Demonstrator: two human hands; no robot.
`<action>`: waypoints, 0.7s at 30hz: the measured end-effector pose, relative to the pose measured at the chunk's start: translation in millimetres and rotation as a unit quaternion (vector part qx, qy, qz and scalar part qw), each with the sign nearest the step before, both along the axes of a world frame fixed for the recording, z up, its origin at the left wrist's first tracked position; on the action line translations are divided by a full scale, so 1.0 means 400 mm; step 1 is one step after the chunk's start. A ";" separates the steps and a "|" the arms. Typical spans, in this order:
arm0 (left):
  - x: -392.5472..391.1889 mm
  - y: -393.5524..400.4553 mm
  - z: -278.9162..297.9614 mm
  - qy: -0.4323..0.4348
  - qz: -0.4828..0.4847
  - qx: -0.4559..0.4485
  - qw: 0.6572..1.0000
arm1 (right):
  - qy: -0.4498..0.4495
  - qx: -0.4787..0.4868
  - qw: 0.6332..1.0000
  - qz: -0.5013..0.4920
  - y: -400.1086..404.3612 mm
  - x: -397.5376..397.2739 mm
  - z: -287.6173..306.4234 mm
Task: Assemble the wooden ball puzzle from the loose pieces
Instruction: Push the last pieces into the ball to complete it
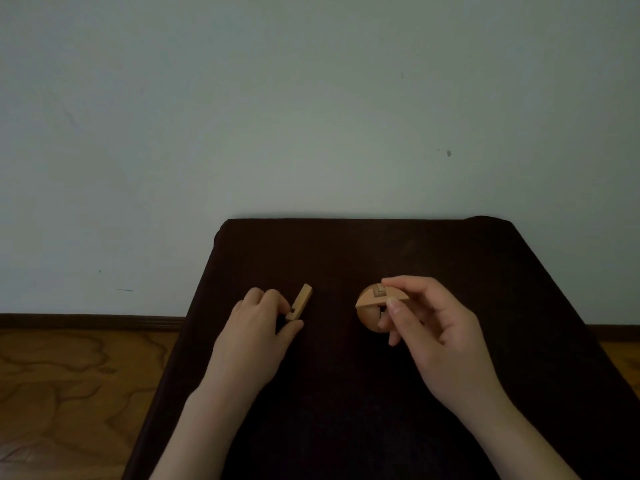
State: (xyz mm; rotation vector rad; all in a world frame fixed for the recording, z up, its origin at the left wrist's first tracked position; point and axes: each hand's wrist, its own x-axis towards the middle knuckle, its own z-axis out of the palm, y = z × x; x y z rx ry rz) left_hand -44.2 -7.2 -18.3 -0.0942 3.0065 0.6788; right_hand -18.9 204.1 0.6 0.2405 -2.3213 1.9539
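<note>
Two hands at work over the dark counter [346,393]: left hand [256,327] pinched shut on the lower end of a loose wooden stick piece [300,302], right hand [433,327] closed by thumb and fingertips around the partly built ball [375,308], held just above the surface. Likely trouble from here: stick offered at the wrong angle to the open slot, jamming or pushing seated pieces loose under that light fingertip grip
</note>
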 end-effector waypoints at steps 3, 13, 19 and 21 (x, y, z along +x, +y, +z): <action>-0.002 -0.002 0.000 0.019 -0.005 0.018 1.000 | -0.006 -0.001 1.000 -0.001 0.001 -0.001 -0.002; 0.011 0.007 0.031 0.093 0.008 0.270 0.958 | -0.008 0.001 1.000 -0.002 0.002 -0.004 -0.010; 0.019 0.022 0.038 0.050 -0.001 0.393 0.918 | -0.013 -0.016 1.000 -0.008 0.005 -0.009 -0.014; 0.022 0.028 0.045 0.033 0.000 0.437 0.899 | -0.012 -0.004 1.000 -0.013 0.007 -0.009 -0.012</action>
